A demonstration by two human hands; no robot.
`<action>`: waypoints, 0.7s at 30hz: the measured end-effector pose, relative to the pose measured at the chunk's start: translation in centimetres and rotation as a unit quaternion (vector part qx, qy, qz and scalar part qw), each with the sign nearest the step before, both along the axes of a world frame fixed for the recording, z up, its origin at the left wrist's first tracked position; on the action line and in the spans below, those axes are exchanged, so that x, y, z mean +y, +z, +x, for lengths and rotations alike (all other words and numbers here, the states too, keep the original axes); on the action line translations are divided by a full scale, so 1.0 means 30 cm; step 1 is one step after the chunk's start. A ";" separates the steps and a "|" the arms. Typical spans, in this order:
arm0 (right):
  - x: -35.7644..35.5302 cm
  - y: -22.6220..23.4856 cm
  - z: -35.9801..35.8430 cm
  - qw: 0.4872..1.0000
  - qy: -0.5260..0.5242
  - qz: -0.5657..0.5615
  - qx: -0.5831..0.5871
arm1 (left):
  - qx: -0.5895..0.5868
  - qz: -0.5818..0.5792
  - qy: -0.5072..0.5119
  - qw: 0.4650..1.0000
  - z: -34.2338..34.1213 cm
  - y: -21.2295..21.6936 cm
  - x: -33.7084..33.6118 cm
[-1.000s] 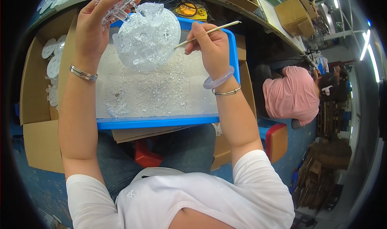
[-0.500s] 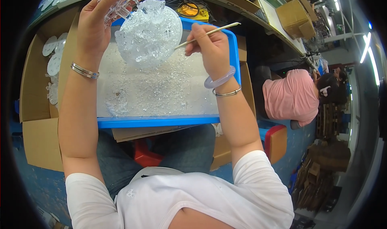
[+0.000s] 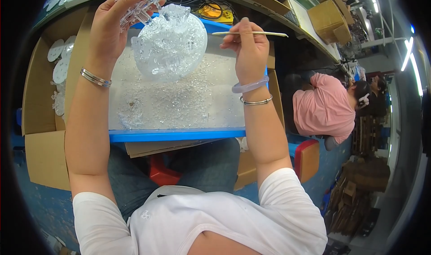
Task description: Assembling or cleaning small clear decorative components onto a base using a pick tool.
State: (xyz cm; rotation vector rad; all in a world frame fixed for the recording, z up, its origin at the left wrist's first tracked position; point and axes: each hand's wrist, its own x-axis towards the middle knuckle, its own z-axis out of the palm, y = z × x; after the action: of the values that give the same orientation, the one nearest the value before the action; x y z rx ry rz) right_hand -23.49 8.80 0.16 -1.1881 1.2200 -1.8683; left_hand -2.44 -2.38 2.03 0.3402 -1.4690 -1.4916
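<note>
My left hand [image 3: 114,15], closed, grips a clear plastic branching piece [image 3: 140,8] at the top left. Beside it is a round whitish disc [image 3: 197,41] covered with a heap of clear plastic bits [image 3: 164,46]. I cannot tell whether the disc is joined to the piece in my left hand. My right hand [image 3: 248,39] pinches a thin pale stick [image 3: 274,33], level and apart from the disc. Below the disc, many tiny clear crumbs [image 3: 168,98] lie scattered in a blue-rimmed tray [image 3: 179,135].
On the left stands an open cardboard box [image 3: 42,120] with several white discs [image 3: 60,71]. A yellow device [image 3: 217,15] with black cable is behind the tray. To the right sits a person in a pink shirt [image 3: 321,102], near a red-edged stool [image 3: 307,160].
My right hand has moved right, away from the disc, and the stick has turned level. The disc and my left hand have shifted slightly right. The person in pink has leaned.
</note>
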 end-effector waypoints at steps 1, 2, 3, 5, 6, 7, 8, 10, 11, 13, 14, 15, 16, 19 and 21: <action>-0.001 0.002 -0.002 0.999 -0.004 -0.023 -0.028 | 0.004 0.002 0.006 1.000 0.000 0.004 0.002; 0.000 0.002 0.000 0.999 -0.003 -0.023 -0.028 | 0.008 0.004 0.011 1.000 0.000 0.006 0.002; 0.005 0.002 0.003 1.000 0.014 -0.018 -0.013 | 0.008 0.004 0.012 1.000 0.001 0.006 0.001; 0.010 0.002 0.009 0.999 0.031 -0.012 0.002 | 0.011 0.008 0.002 1.000 0.001 0.002 -0.002; 0.010 0.004 0.013 0.999 0.035 0.004 0.013 | 0.011 0.009 0.003 1.000 0.002 0.002 -0.004; 0.011 0.006 0.016 0.999 0.038 0.020 0.025 | 0.017 0.013 0.001 1.000 0.004 0.000 -0.006; 0.013 0.008 0.017 0.999 0.038 0.020 0.025 | 0.023 0.017 -0.001 1.000 0.005 -0.001 -0.008; 0.018 0.011 0.018 0.996 0.079 0.029 0.043 | 0.042 0.017 0.004 0.999 0.008 -0.007 -0.019; 0.019 0.012 0.022 0.996 0.080 0.029 0.042 | 0.061 0.017 0.009 0.998 0.012 -0.011 -0.026; 0.019 0.011 0.031 0.990 0.096 0.053 0.085 | 0.082 0.049 0.047 0.994 0.016 -0.022 -0.042; 0.019 0.006 0.040 0.990 0.097 0.053 0.085 | 0.104 0.080 0.084 0.988 0.017 -0.026 -0.047; 0.017 -0.001 0.052 0.988 0.109 0.064 0.090 | 0.104 0.080 0.085 0.988 0.021 -0.028 -0.049; 0.016 -0.005 0.056 0.985 0.120 0.075 0.097 | 0.125 0.117 0.105 0.980 0.023 -0.025 -0.049; 0.012 -0.013 0.031 0.991 0.109 0.034 0.067 | 0.133 0.113 0.130 0.976 0.019 -0.023 -0.046; 0.013 -0.008 0.017 0.995 0.090 0.009 0.051 | 0.119 0.070 0.136 0.981 0.017 -0.023 -0.042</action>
State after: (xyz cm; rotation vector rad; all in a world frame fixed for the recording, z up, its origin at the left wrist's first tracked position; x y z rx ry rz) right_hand -22.98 9.18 -0.08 -1.3510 1.1404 -1.6795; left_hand -1.93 -3.64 1.35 0.4160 -1.0850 -1.3645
